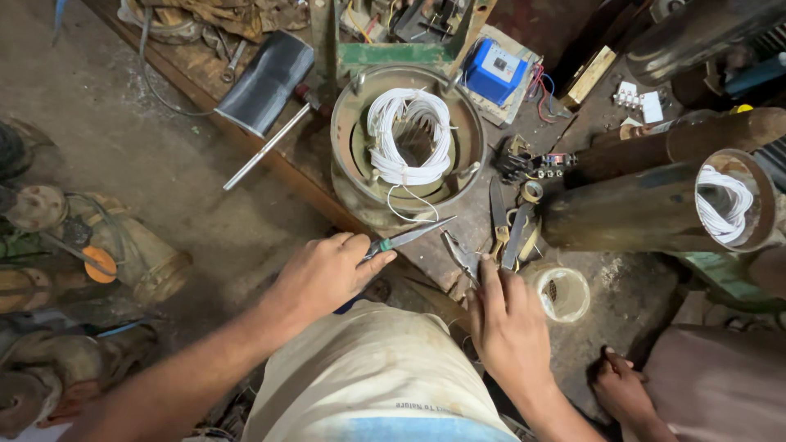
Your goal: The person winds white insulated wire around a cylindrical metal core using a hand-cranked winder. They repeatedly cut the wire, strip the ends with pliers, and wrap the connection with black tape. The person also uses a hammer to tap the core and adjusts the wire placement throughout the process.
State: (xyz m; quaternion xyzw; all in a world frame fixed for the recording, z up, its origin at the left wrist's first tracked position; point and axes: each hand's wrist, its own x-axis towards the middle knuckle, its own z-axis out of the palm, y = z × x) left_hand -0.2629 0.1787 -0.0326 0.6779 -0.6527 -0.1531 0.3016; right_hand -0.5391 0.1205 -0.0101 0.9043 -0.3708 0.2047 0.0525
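Left hand (323,274): fingers curled shut around the handles of the long-nose pliers (405,238) — grip near the pivot, slim tips aimed toward the stator, apparently so the points can reach the loose wire end.
Long-nose pliers: held just above the near edge of the workbench (610,299), tips close to the stator housing, not touching it.
Right hand (508,327): fingers together and extended, fingertips resting among the hand tools (508,233) at the near edge of the workbench; nothing clamped that can be seen.
Hand tools: cutters and pliers lying in a loose heap between the stator and the cylinder — kept within reach of both hands.
Round stator housing (407,147): sits open face up near the workbench's left edge; white winding wire (407,135) coiled inside, one end trailing toward the pliers.
Rusty cylinder (647,209): lying on its side at the right, white wire showing in its open end.
Blue box (494,69): at the far edge behind the stator.
Plastic cup (562,293): beside the right hand.
Other person's hand (620,385): lower right, resting, apart from the work.
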